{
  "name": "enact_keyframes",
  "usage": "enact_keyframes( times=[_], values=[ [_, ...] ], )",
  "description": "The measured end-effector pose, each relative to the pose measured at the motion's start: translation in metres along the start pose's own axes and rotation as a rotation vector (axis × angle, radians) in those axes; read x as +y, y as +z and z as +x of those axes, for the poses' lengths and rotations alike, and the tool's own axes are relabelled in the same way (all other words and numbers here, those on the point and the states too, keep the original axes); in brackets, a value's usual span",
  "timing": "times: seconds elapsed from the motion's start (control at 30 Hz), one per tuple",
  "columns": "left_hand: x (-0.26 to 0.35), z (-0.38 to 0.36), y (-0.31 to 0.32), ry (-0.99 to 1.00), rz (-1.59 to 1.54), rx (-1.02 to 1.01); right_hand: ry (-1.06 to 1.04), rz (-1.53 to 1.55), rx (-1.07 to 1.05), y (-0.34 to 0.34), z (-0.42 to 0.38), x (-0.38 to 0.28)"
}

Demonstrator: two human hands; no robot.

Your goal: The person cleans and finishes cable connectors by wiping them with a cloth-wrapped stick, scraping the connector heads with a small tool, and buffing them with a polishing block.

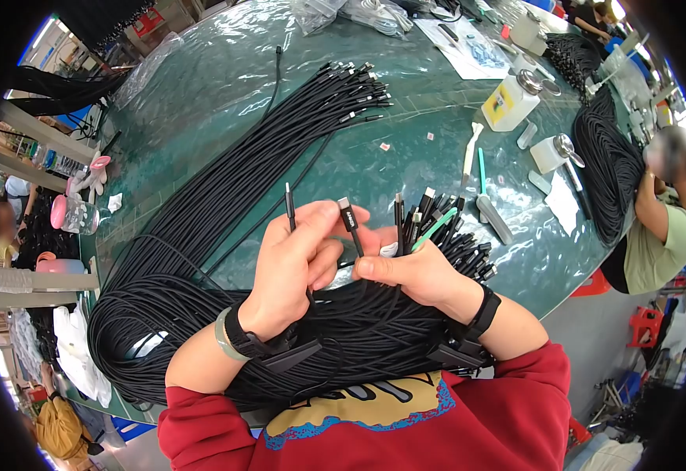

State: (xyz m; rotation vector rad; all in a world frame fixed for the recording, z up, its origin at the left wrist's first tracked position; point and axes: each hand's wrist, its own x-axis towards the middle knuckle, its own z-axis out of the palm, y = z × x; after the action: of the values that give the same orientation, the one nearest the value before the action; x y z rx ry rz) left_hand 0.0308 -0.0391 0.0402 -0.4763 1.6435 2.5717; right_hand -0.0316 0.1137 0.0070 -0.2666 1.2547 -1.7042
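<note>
My left hand (300,255) is closed around a black USB cable, whose slim connector (289,202) points up beside the index finger. Its fingertips also touch a second cable's connector (348,215), which has a metal tip and small white print. That cable runs down to the thumb of my right hand (420,273), which pinches it. A mint-green stick (435,228) sticks out from the right hand; its lower end is hidden. Behind that hand, many black connectors (468,255) form the end of a thick cable bundle (343,334) lying in front of me.
The bundle's other connector ends (358,86) lie on the green table (421,102). To the right stand white bottles (511,102), a toothbrush (472,149) and another cable coil (605,165). A co-worker in a light green top (660,251) sits at the right edge.
</note>
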Motion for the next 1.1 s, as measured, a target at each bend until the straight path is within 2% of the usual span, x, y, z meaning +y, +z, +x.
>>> enact_keyframes(
  times=[0.17, 0.27, 0.53, 0.7, 0.83, 0.93, 1.1],
  values=[
    [-0.002, 0.0, -0.001, 0.062, 0.059, -0.004, -0.068, 0.023, -0.071, -0.007, 0.009, 0.008],
    [-0.004, 0.0, 0.003, 0.129, 0.118, 0.075, -0.33, -0.118, -0.083, -0.006, 0.012, 0.013],
    [-0.005, 0.001, 0.002, 0.141, 0.097, 0.085, -0.227, -0.109, -0.087, -0.004, 0.008, 0.005],
    [-0.003, 0.0, 0.0, 0.11, 0.141, 0.104, -0.228, -0.147, -0.098, -0.004, 0.008, 0.006],
    [-0.003, 0.0, -0.004, 0.05, 0.086, 0.041, -0.331, -0.073, -0.14, -0.004, 0.011, 0.011],
    [-0.004, 0.002, 0.002, 0.052, 0.086, 0.037, -0.229, -0.124, -0.054, -0.004, 0.008, 0.008],
    [-0.006, 0.0, 0.002, 0.044, 0.129, 0.024, -0.18, -0.106, 0.042, -0.003, 0.006, 0.005]
  ],
)
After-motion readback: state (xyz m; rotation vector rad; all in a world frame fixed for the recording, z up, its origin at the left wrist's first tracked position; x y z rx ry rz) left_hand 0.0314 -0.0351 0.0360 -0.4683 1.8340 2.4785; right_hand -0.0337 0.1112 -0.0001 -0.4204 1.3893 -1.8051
